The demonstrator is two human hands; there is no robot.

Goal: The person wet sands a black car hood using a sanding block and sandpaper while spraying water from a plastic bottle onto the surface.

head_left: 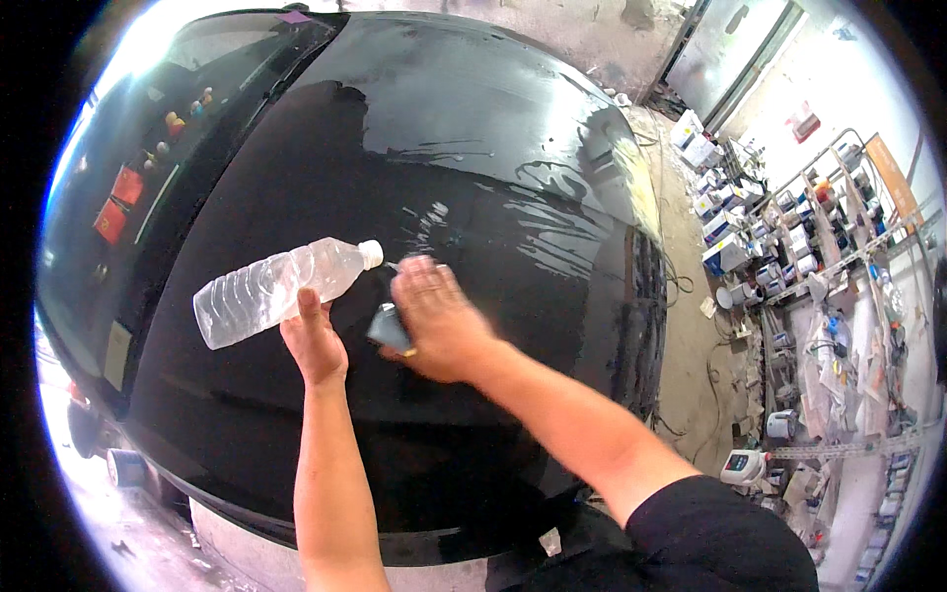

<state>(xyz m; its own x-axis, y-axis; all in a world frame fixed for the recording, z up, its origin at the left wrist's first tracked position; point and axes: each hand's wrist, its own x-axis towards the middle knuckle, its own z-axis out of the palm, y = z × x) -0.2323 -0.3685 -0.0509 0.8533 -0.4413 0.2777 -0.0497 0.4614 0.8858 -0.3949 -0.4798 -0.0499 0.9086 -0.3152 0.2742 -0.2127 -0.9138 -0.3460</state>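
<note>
Left hand (316, 340) grips clear ridged plastic bottle (261, 296) with white screw cap (372, 255), left of frame centre; bottle tilted, cap end toward centre, thumb on near side, other fingers mostly hidden. Right hand (439, 321), mid-frame, slightly blurred, fingers together, closed on small dark-grey block (388, 329) over glossy black car hood (286, 178). Pale wet streaks (557, 237) right of upper centre.

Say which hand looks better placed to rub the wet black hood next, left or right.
Right, most likely: the right hand already holds a grey pad at the hood. The left hand is taken up by a clear plastic bottle.
</note>
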